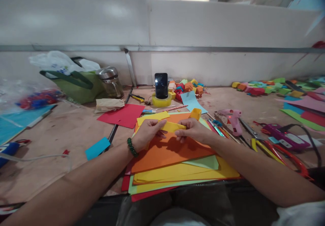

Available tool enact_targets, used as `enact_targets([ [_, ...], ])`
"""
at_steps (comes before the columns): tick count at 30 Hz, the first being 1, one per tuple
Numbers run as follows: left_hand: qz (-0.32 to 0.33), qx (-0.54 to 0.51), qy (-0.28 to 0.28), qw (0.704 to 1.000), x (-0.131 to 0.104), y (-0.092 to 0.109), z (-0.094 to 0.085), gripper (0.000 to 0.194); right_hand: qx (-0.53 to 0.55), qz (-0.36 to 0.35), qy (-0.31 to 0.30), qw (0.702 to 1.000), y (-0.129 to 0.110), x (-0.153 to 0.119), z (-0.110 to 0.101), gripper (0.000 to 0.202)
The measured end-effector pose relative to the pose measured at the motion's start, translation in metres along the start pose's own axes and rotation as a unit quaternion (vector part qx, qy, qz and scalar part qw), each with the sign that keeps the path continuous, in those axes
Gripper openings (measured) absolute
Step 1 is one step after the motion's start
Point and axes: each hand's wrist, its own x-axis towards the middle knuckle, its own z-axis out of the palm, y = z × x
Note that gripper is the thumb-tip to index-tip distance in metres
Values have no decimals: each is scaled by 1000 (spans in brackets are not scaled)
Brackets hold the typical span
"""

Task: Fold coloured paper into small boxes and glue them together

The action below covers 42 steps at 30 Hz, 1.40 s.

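Observation:
A small strip of yellow paper (172, 126) is pinched between my two hands over the stack of coloured sheets. My left hand (150, 132) grips its left end, with a green bead bracelet at the wrist. The strip's right end is between the thumb and fingers of my right hand (192, 129). Beneath both hands lies an orange sheet (162, 156) on top of yellow (182, 172) and green sheets. Just behind my right hand stands a small folded yellow paper box (195, 113).
A phone (161, 85) leans upright on a tape roll (161, 100), beside a pile of coloured paper cubes (189, 86). To the right lie a pink glue gun (233, 119), scissors and a purple device (288, 136). A green bag (78, 85) and jar (111, 82) stand at back left.

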Motion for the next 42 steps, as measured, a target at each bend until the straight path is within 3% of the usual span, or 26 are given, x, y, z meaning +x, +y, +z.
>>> enact_targets([
  [3, -9, -16, -21, 1000, 0, -1, 1, 50, 6, -10, -2, 1000, 3, 3, -2, 43],
  [12, 19, -72, 55, 996, -1, 1, 4, 47, 46, 3, -42, 998, -1, 2, 5, 44],
  [21, 74, 129, -44, 988, -1, 6, -3, 48, -34, 35, -90, 995, -1, -1, 3, 43],
  [25, 100, 126, -20, 987, 0, 3, -2, 46, -45, -34, -21, 998, 1, 2, 5, 48],
  [28, 83, 127, -15, 988, -1, 3, -1, 47, -60, -84, 17, 995, 4, 7, 3, 50],
  [34, 27, 167, -71, 983, -2, 4, -3, 45, -42, -16, 5, 999, 5, 9, -13, 47],
  [38, 78, 309, -45, 947, -2, -4, -3, 33, -116, 6, -25, 993, 5, 12, -25, 43],
  [40, 142, 414, -34, 898, -2, -9, -2, 25, -200, -5, -47, 979, 5, 15, -29, 39],
  [42, 205, 511, -47, 833, -4, -12, 0, 31, -293, -16, -44, 955, 5, 16, -31, 34],
])
